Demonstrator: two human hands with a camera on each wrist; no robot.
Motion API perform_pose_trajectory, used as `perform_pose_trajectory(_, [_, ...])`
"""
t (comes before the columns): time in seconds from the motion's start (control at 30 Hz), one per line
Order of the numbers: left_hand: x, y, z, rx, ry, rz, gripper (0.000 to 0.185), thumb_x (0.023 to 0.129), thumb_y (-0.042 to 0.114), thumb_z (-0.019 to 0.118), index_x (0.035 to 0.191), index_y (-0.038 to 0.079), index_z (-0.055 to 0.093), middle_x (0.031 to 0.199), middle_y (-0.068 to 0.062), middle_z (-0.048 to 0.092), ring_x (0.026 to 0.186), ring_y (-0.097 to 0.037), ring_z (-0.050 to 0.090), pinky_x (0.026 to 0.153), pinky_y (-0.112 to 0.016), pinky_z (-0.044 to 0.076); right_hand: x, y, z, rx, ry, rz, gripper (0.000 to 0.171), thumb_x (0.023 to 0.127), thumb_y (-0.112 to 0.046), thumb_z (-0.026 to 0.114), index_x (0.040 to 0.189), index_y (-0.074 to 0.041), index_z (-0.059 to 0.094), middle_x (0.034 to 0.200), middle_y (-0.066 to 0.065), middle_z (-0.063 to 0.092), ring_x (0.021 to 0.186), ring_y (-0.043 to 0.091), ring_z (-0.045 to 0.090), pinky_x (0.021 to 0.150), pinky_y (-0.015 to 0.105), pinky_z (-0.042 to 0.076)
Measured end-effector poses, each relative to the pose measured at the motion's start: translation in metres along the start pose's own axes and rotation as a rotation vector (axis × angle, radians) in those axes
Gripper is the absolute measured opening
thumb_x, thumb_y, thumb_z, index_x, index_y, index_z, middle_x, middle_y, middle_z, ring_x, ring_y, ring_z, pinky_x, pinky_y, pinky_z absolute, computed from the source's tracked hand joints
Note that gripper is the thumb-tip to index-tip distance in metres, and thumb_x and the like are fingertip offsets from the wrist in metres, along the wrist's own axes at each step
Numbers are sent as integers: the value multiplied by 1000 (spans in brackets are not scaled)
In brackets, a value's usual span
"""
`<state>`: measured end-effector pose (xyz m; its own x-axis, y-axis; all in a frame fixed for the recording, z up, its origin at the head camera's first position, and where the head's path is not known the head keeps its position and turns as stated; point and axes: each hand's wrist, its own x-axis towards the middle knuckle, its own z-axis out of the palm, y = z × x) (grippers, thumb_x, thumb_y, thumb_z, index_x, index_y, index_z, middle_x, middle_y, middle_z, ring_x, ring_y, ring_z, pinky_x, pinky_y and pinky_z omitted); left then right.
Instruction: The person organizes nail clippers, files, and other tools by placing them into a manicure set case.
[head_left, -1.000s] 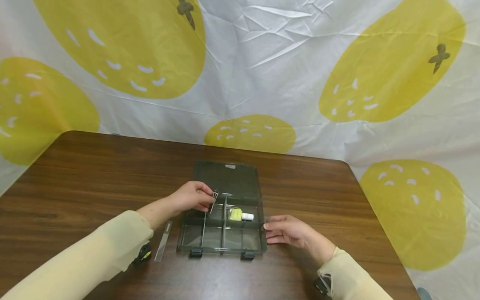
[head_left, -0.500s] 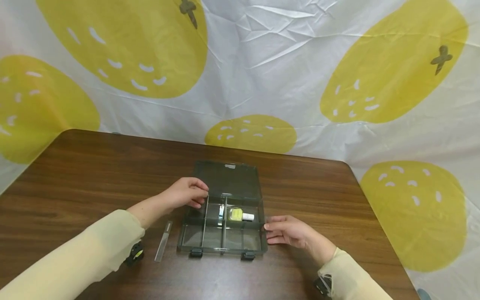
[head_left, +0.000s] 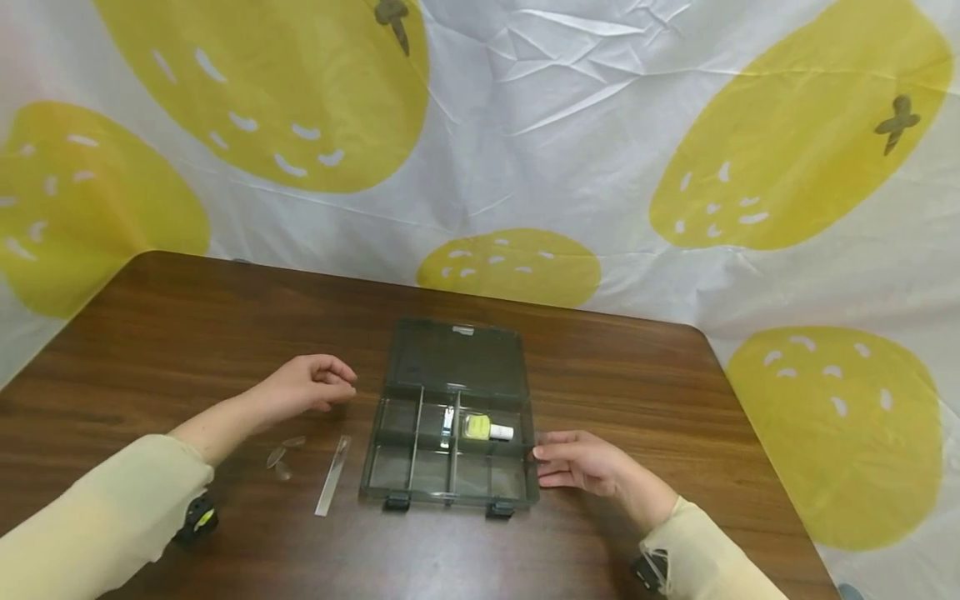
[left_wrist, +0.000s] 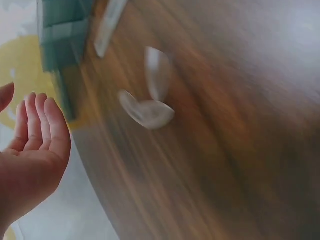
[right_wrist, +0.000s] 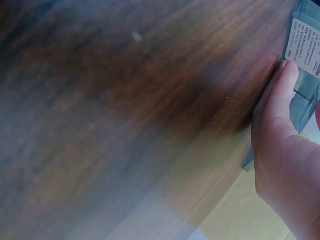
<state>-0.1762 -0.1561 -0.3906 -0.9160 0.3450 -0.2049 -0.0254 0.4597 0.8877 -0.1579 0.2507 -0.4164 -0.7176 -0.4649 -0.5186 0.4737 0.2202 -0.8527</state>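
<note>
An open grey see-through compartment box (head_left: 412,475) lies on the table, its lid (head_left: 457,358) folded back. One back compartment holds a silver nail clipper (head_left: 447,427). To its right, another compartment holds a yellow nail polish bottle (head_left: 477,427) with a white cap. My left hand (head_left: 306,387) is left of the box above the table, fingers loosely bent, with nothing in it. My right hand (head_left: 588,464) rests against the box's right side, its fingers fairly straight along the wall near a printed label (right_wrist: 304,47).
A narrow flat clear strip (head_left: 332,479), like a nail file, lies left of the box. Farther left are several clear leaf-shaped pieces (left_wrist: 157,75). Two dark latches (head_left: 397,502) stick out at the box's front. A fruit-patterned cloth (head_left: 540,167) hangs behind the table.
My left hand has let go of the nail clipper in the back middle compartment and moved left, away from the box, uncovering the clear pieces. My right hand has stayed at the box's side.
</note>
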Motion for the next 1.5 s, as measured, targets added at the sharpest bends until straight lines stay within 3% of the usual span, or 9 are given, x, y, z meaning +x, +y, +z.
perform_pose_trajectory(0.27, [-23, -28, -14, 128, 76, 33, 33, 85, 18, 66, 107, -5, 58, 93, -9, 64, 80, -13, 58, 68, -25, 48, -2, -2, -2, 4, -7, 1, 70, 90, -9, 54, 138, 20, 12, 90, -4, 64, 83, 9, 64, 83, 30, 54])
perform_pose_trajectory(0.6, [-41, -55, -11, 185, 72, 85, 33, 78, 18, 74, 101, -2, 61, 91, -7, 65, 75, -3, 56, 67, -19, 48, -6, -2, -4, 16, -18, 8, 74, 90, -10, 55, 138, 21, 8, 91, -4, 64, 83, 9, 64, 82, 29, 54])
perform_pose_trajectory(0.83, [-42, -57, 1, 297, 117, 160, 23, 76, 14, 76, 93, 5, 64, 80, 2, 62, 68, 3, 49, 63, -18, 45, -7, -1, -3, 21, -32, -2, 66, 90, -10, 55, 135, 21, 18, 89, -4, 65, 83, 9, 65, 82, 28, 54])
perform_pose_trajectory(1.1, [-40, -56, 4, 351, 157, 198, 15, 79, 10, 72, 91, 2, 65, 75, 4, 61, 65, 4, 48, 59, -18, 44, -7, -2, -2, 15, -29, -2, 68, 91, -9, 53, 137, 21, 13, 90, -4, 64, 83, 9, 64, 82, 28, 54])
perform_pose_trajectory(1.5, [-35, -54, 6, 591, 281, 291, 5, 82, 3, 66, 84, 4, 70, 80, -4, 70, 71, -11, 62, 62, -28, 50, -8, -1, -4, 11, -21, -1, 62, 91, -10, 54, 135, 20, 20, 90, -5, 65, 83, 9, 64, 82, 28, 54])
